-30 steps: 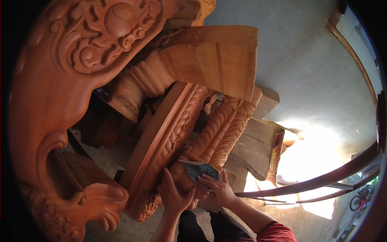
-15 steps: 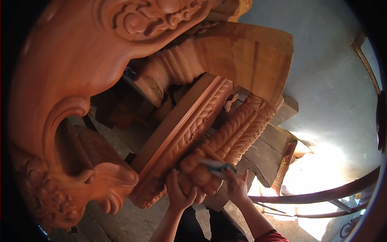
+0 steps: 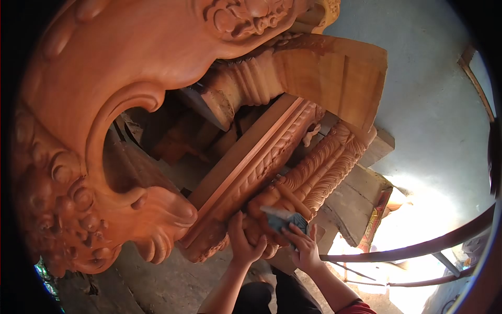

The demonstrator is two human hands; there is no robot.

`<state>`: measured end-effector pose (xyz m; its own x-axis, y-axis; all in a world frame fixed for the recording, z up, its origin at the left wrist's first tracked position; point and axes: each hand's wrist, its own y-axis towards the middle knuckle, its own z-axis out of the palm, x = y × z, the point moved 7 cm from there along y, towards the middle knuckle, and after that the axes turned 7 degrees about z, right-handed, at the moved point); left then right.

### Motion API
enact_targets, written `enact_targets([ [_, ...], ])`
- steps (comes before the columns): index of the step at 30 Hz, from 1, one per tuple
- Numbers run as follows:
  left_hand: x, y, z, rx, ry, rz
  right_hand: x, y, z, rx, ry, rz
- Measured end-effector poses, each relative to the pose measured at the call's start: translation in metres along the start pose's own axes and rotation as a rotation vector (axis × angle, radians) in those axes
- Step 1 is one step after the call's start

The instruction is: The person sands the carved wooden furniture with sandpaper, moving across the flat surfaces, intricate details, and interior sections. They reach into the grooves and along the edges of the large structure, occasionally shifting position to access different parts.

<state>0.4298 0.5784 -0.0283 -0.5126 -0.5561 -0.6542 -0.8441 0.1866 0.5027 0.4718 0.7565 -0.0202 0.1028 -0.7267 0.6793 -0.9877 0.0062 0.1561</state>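
A carved wooden piece (image 3: pixel 327 167) with wavy grooves and a rounded, lobed lower end lies slanting in front of me. My left hand (image 3: pixel 247 245) is wrapped round the left side of its lobed end, thumb toward the middle. In my right hand (image 3: pixel 303 243) is a blue-grey folded sheet (image 3: pixel 285 219), pressed against the top of the lobed end; its far edge is lifted and pale. Directly left of the piece runs a long moulded wooden beam (image 3: pixel 246 172) with a carved border.
Big carved wooden furniture (image 3: pixel 125 57) fills the left and top. A curved wooden block (image 3: pixel 334 73) juts out above the carved piece. Planks (image 3: pixel 355 193) lie at the right, beside a blue-grey wall (image 3: pixel 434 115). A dark curved bar (image 3: pixel 408 254) crosses the lower right.
The view has shifted, so the furniture sits further right. The sheet in my right hand has turned and shows more of its blue face. My left hand still holds the lobed end.
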Motion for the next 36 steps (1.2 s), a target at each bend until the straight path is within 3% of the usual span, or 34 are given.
enact_targets([
  [1,0.000,0.000,0.000,-0.006,0.000,0.003,0.017,-0.003,0.005,0.073,-0.021,-0.115],
  [3,0.001,0.001,0.001,-0.014,-0.005,0.019,-0.002,-0.003,0.010,0.068,-0.051,-0.050],
  [5,0.001,-0.002,0.000,-0.039,-0.012,0.052,-0.042,-0.003,0.002,-0.181,0.100,0.368],
  [7,0.003,-0.006,-0.002,-0.037,-0.053,0.022,-0.030,-0.002,0.004,-0.244,0.116,0.362],
  [10,0.006,-0.010,-0.003,0.023,0.003,0.048,0.032,-0.001,0.016,-0.200,-0.017,-0.043],
  [13,0.003,-0.015,-0.006,0.023,-0.029,0.071,0.027,0.005,0.018,-0.147,-0.023,-0.013],
  [15,0.004,-0.017,-0.007,0.033,-0.065,0.013,0.013,0.017,0.014,-0.242,-0.033,0.026],
  [17,0.003,-0.019,-0.010,0.011,-0.074,0.012,-0.010,0.025,0.009,-0.234,0.003,0.353],
  [18,0.004,-0.018,-0.010,-0.006,-0.082,0.005,0.004,0.023,0.010,-0.133,-0.067,0.417],
  [19,0.006,-0.017,-0.009,-0.021,-0.088,0.013,0.015,0.023,0.014,-0.143,-0.076,0.404],
  [21,0.009,-0.021,-0.007,-0.037,-0.102,0.036,0.059,0.011,0.025,-0.201,-0.221,-0.034],
  [23,0.007,-0.019,-0.009,-0.045,-0.108,0.036,0.060,0.011,0.024,-0.210,-0.319,-0.077],
  [25,0.007,-0.021,-0.010,-0.046,-0.111,0.037,0.042,0.020,0.011,-0.179,-0.305,0.140],
  [26,0.008,-0.021,-0.009,-0.046,-0.104,0.038,0.044,0.023,0.006,-0.183,-0.308,0.138],
  [28,0.008,-0.021,-0.008,-0.046,-0.103,0.046,0.024,0.024,0.007,-0.016,-0.212,0.431],
  [29,0.008,-0.022,-0.008,-0.062,-0.113,0.050,0.020,0.021,0.013,-0.021,-0.218,0.432],
  [31,0.007,-0.023,-0.008,-0.077,-0.129,0.054,0.048,0.010,0.020,-0.258,-0.084,-0.029],
  [36,0.009,-0.022,-0.016,-0.044,-0.232,0.028,0.059,-0.024,0.023,-0.046,-0.106,-0.133],
])
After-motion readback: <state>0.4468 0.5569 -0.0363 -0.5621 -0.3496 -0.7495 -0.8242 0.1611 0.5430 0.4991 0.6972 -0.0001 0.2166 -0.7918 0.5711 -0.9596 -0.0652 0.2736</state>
